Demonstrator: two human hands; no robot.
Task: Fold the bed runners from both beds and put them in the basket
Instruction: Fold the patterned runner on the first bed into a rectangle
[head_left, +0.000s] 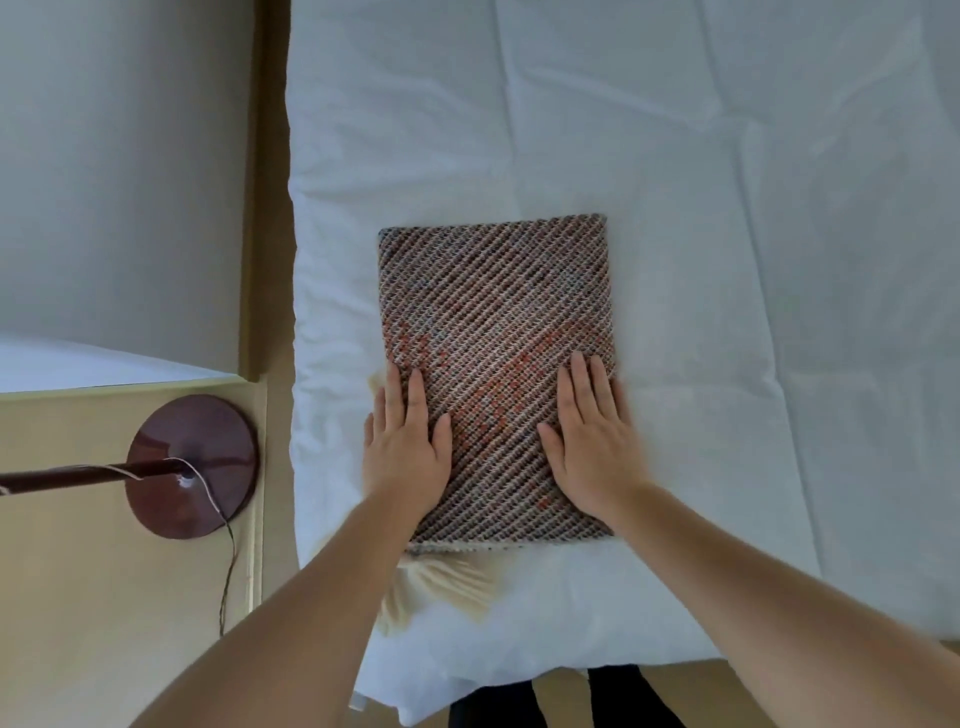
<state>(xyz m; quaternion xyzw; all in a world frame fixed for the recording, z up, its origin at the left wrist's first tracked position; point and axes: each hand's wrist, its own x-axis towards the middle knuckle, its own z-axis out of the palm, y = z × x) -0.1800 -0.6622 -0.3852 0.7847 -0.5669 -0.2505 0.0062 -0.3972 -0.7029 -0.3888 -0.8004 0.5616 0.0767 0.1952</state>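
Folded bed runner (493, 364) lying flat on the white bed (727, 208), near its foot edge, with a cream fringe (441, 582) showing beneath the near side. The left hand (408, 452) and right hand (592, 441) rest palm-down on the near corners, fingers straight and close together. To finish the fold well, smooth outward from the centre, square the edges, and tuck the fringe in before lifting. No basket is in view. A lamp base (192, 465) stands on the floor at left.

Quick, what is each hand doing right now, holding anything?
Left hand: open, fingers straight, pressing flat on the folded bed runner.
Right hand: open, fingers straight, pressing flat on the same runner. Neither grips it.
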